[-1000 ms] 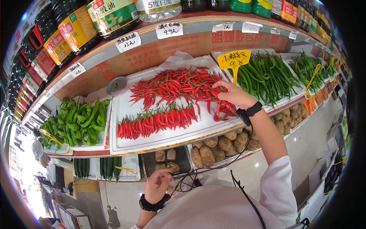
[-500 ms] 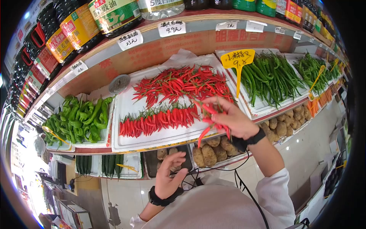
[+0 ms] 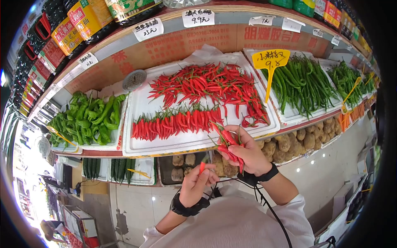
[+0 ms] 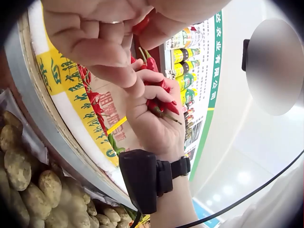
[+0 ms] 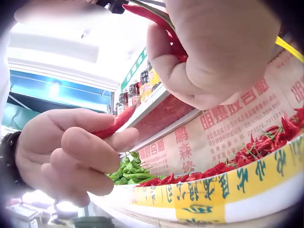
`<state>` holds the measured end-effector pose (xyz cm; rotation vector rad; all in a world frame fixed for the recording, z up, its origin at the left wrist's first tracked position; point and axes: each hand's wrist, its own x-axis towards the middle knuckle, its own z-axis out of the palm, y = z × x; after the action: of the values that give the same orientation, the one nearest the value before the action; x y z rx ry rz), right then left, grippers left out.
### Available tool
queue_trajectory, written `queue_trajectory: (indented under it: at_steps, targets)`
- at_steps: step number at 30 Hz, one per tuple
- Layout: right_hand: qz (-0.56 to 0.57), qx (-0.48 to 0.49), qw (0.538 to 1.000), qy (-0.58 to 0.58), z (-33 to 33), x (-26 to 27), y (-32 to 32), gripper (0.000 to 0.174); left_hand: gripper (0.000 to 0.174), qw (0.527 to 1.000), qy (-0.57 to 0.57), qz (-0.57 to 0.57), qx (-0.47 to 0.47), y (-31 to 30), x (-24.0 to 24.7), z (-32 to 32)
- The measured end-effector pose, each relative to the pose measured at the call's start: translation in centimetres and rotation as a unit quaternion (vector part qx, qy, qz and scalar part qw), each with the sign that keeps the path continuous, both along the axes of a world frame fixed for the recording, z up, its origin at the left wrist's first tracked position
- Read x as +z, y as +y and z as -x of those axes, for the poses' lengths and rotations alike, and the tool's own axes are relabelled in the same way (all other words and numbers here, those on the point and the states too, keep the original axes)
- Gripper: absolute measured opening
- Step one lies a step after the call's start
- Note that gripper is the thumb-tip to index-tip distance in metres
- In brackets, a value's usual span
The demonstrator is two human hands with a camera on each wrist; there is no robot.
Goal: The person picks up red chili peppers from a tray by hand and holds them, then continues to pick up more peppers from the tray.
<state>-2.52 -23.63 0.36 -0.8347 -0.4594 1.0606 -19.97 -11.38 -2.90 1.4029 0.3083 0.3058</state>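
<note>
Between thumb and fingers, my left hand (image 3: 197, 184) pinches one red chili (image 3: 202, 167), which points upward. Several red chilies with green stems (image 3: 229, 142) are held in the curled fingers of my right hand (image 3: 253, 157). Both hands are side by side in front of the white foam tray (image 3: 142, 101), the right one a little higher. In the tray, a loose heap of red chilies (image 3: 202, 82) lies at the back, and a neat row of chilies (image 3: 173, 124) runs along the front left, stems to the back. The left wrist view shows chilies partly hidden by the right hand's fingers.
Green peppers (image 3: 93, 122) fill a tray on the left; long green chilies (image 3: 304, 84) lie to the right behind a yellow price sign (image 3: 271, 60). A round grey perforated disc (image 3: 135, 80) sits at the tray's back corner. Potatoes (image 3: 285, 146) and cucumbers (image 3: 120, 169) are lower down.
My right hand has come from the heap's right end toward my body, bringing several chilies. My left hand has risen toward it and now pinches one chili.
</note>
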Motion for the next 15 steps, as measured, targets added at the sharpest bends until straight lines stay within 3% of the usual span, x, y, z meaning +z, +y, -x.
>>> queue_trajectory:
  at_steps: [2,5,6,8,12,14,15]
  targets:
    - [-0.016,-0.008,1.000,0.003,0.7,-0.2,0.3,0.051,0.029,0.998,0.043,0.034,-0.043,0.3,-0.6,0.1]
    - [0.002,-0.033,0.989,-0.143,2.3,-1.1,0.8,0.051,0.026,0.995,0.067,0.046,-0.066,-0.1,-0.2,0.1]
    - [0.005,0.000,0.993,-0.121,2.6,-1.6,0.6,0.050,0.026,0.994,0.068,0.046,-0.066,-0.4,-0.3,0.0]
    - [0.010,-0.007,0.975,-0.221,3.4,-2.0,1.1,0.051,0.024,0.997,0.033,-0.053,-0.042,-0.9,-0.4,-0.1]
    - [0.004,-0.028,0.970,-0.242,4.3,-2.5,1.2,0.051,0.026,0.995,0.024,-0.081,-0.050,-0.7,-2.0,-0.2]
    - [0.034,-0.031,0.974,-0.221,4.7,-1.8,0.9,0.051,0.039,0.992,-0.006,0.121,0.022,-1.4,-1.6,-0.5]
    - [0.034,-0.032,0.974,-0.220,4.7,-1.8,0.9,0.051,0.039,0.992,-0.005,0.121,0.021,-1.1,-1.6,-0.4]
